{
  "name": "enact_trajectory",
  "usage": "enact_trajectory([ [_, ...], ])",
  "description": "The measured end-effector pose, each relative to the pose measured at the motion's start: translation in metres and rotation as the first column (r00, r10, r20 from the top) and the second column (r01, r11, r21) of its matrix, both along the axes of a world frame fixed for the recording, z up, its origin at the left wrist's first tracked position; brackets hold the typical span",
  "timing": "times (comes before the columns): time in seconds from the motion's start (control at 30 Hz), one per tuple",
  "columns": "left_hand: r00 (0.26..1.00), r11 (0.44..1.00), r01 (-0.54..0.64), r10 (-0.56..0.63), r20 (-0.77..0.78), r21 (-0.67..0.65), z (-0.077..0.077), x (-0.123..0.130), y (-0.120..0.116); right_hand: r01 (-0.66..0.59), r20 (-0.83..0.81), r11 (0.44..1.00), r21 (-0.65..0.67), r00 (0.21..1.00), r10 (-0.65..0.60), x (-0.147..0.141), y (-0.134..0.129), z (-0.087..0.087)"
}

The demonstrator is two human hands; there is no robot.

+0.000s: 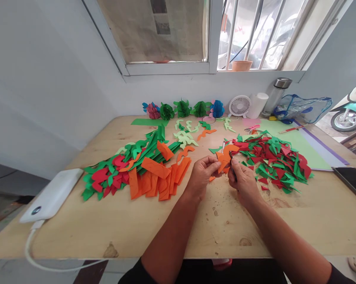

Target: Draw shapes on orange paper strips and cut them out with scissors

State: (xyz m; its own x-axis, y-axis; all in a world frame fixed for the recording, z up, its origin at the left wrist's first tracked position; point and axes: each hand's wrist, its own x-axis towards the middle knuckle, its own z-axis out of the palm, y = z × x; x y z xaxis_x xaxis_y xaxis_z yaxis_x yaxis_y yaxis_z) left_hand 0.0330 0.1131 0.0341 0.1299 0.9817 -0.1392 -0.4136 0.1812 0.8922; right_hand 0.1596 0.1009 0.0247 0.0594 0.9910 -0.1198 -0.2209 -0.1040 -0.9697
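Observation:
Between finger and thumb, my left hand (204, 173) pinches a piece of orange paper (224, 158) above the table. My right hand (243, 178) is closed around dark-handled scissors (231, 161), whose upper part meets the right side of that paper; the blades are mostly hidden. Left of my hands lie several folded orange paper strips (154, 167) with drawn lines, beside a heap of green and red cut shapes (107, 177). To the right spreads a pile of red and green paper scraps (277, 157).
Paper figures (183, 108) stand along the wall near a white fan (240, 106) and a glass bottle (275, 96). A white power bank (52, 195) with a cable sits at the left edge, a phone (353, 181) at the right edge.

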Motion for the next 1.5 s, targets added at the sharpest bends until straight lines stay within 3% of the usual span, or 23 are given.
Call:
enact_trajectory([
  [0.87, 0.998, 0.998, 0.059, -0.060, -0.036, -0.020, 0.0051, 0.0030, -0.0049, 0.009, 0.016, 0.999, 0.050, 1.000, -0.010, 0.0008, -0.0006, -0.0021],
  [1.5, 0.998, 0.999, 0.035, -0.036, -0.047, -0.013, 0.0030, 0.0032, -0.0031, -0.004, 0.009, 0.999, 0.036, 1.000, 0.003, 0.0007, -0.0006, -0.0022],
])
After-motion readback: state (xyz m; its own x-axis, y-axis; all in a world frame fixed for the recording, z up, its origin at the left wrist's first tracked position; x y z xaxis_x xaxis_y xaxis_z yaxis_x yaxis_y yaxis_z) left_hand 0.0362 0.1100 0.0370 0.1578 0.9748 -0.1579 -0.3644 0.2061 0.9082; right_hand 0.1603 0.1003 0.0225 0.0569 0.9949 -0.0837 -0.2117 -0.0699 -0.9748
